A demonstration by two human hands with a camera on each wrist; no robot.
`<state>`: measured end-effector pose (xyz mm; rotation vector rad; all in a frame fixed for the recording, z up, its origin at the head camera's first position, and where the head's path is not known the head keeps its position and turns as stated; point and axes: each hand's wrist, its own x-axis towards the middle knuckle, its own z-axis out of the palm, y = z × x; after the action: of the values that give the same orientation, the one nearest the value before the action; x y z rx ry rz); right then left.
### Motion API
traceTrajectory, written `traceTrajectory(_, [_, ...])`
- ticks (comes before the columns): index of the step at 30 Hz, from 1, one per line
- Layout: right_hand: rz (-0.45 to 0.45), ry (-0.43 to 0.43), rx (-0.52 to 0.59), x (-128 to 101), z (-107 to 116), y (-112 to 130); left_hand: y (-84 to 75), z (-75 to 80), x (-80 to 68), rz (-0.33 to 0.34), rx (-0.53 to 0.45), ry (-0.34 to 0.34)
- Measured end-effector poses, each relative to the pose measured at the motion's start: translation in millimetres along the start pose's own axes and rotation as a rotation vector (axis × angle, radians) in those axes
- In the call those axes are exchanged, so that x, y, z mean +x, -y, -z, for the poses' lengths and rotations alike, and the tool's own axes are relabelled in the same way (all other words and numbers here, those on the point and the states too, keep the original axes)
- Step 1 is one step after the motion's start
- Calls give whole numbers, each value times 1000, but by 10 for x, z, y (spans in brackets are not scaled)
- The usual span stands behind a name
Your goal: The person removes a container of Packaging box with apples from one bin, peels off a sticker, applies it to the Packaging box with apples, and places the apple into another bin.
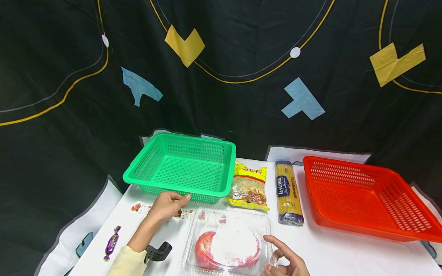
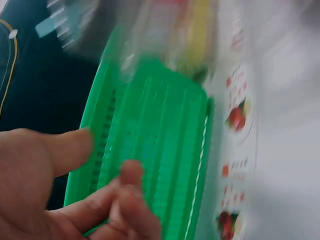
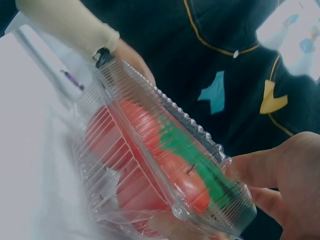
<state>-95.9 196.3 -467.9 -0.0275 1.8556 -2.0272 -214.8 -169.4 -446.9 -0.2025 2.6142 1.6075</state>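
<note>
My left hand lies with relaxed fingers on the white table, its fingertips at the front wall of the empty green basket. The blurred left wrist view shows that hand spread loosely beside the green basket, holding nothing. A clear plastic clamshell with a red round fruit inside lies at the table's front. My right hand is at its front right corner, index finger straight and raised over the edge. In the right wrist view the fingers lie against the clamshell corner without closing round it.
An empty red basket stands at the right. A yellow macaroni packet and a spaghetti packet lie between the baskets. A purple candy lies at the front left. Fruit-printed stickers lie under my left hand. Black cloth hangs behind.
</note>
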Motion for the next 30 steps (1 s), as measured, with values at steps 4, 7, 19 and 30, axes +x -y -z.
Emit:
traceTrajectory(4, [-21,29,22,29,47,-109,85,181,-24,-38,247,-104])
traceTrajectory(7, [-32,37,38,43,70,-156,161,311,-21,-39,450,-210])
traceTrajectory(19, [-7,12,-6,70,69,-157,342,654,67,150,774,-76])
traceTrajectory(30, [-55,54,19,108,113,-171,406,627,132,131,730,-94])
